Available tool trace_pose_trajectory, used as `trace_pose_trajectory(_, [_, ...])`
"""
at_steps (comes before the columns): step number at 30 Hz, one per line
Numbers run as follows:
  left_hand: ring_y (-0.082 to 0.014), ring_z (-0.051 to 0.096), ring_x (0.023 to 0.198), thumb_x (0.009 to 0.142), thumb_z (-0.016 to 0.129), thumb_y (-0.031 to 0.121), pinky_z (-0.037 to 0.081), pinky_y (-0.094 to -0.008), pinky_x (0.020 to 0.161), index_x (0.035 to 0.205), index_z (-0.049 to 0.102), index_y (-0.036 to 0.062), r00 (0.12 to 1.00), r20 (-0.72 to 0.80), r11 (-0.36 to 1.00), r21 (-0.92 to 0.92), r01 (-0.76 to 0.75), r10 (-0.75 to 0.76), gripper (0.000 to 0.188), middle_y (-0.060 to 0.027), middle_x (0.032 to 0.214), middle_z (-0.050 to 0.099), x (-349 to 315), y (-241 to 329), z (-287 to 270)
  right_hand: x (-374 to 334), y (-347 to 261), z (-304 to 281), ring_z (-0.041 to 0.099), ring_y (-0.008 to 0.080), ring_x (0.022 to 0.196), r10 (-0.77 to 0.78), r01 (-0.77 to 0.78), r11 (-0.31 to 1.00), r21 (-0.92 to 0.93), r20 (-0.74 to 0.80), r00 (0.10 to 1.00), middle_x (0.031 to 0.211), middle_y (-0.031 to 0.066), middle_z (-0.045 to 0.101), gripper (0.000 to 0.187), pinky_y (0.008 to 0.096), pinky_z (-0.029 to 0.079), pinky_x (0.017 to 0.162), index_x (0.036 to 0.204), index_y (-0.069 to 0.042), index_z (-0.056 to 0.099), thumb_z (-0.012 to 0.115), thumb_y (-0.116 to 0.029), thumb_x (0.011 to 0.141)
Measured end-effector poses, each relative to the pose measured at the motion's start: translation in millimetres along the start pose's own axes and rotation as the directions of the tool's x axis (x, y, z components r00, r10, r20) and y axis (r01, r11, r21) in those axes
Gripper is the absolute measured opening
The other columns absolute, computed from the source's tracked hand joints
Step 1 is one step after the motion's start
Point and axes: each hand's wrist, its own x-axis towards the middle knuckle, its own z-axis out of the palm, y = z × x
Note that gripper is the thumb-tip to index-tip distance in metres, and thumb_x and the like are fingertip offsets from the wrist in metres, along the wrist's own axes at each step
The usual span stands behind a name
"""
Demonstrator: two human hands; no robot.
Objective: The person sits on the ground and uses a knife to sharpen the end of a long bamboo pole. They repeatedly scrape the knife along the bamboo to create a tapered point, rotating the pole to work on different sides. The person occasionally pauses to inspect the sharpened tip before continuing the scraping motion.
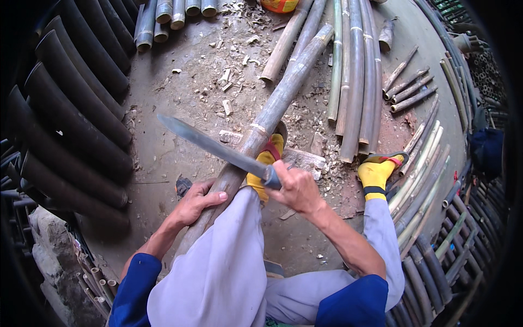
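Note:
A long grey-brown bamboo pole point(279, 101) runs slantwise from my lap to the far middle, over my left leg and a wooden block point(308, 162) on the ground. My left hand point(197, 203) is wrapped round the pole near my knee, thumb on top. In my right hand point(298, 188) is the dark handle of a machete point(210, 144), fingers closed around it. Its long blade crosses the pole and points to the far left. Whether the edge touches the bamboo, I cannot tell. My left foot, in a yellow sock, is partly hidden beside the pole.
Dark curved pipe-like pieces point(76, 117) are stacked at the left. Long bamboo poles point(357, 82) lie at the far right, with short cut pieces point(411, 91) beside them. More poles point(422, 180) lie by my right foot point(376, 174). Wood chips point(227, 106) litter the floor.

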Motion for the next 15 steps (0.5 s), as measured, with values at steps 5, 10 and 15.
trace_pose_trajectory(5, [-0.0149, 0.056, 0.092, 0.080, 0.060, 0.035, 0.044, -0.0287, 0.082, 0.116, 0.054, -0.0034, 0.996, 0.022, 0.990, -0.108, 0.087, -0.085, 0.053, -0.0085, 0.103, 0.061, 1.4, -7.9, 1.6, 21.1, 26.9, -2.1, 0.065, 0.0279, 0.056, 0.303, -0.283, 0.920, 0.271, -0.037, 0.952, 0.062, 0.0156, 0.061, 0.032, 0.0374, 0.053, 0.047, 0.088, -0.004, 0.046, 0.067, -0.027, 0.080])
trace_pose_trajectory(10, [-0.0220, 0.054, 0.102, 0.077, 0.064, 0.038, 0.041, -0.0326, 0.090, 0.126, 0.045, -0.0062, 0.995, 0.057, 0.992, -0.093, 0.088, -0.083, 0.069, -0.0162, 0.113, 0.056, 1.4, 1.7, 6.1, 19.9, 22.4, 4.4, 0.064, 0.0328, 0.055, 0.187, -0.185, 0.981, 0.061, -0.037, 0.982, 0.063, 0.0191, 0.061, 0.039, 0.0429, 0.053, 0.049, 0.086, -0.004, 0.045, 0.069, -0.034, 0.078])
trace_pose_trajectory(15, [-0.0345, 0.032, 0.130, 0.070, 0.070, 0.040, 0.024, -0.0381, 0.108, 0.137, 0.023, -0.0136, 0.994, -0.107, 0.988, 0.151, 0.043, -0.027, 0.098, -0.0289, 0.140, 0.030, 11.7, 14.6, 14.2, 9.6, -16.4, 4.0, 0.064, 0.0338, 0.055, 0.017, -0.004, 0.991, 0.135, -0.096, 0.995, 0.062, 0.0200, 0.060, 0.038, 0.0450, 0.053, 0.050, 0.084, -0.004, 0.044, 0.067, -0.034, 0.079])
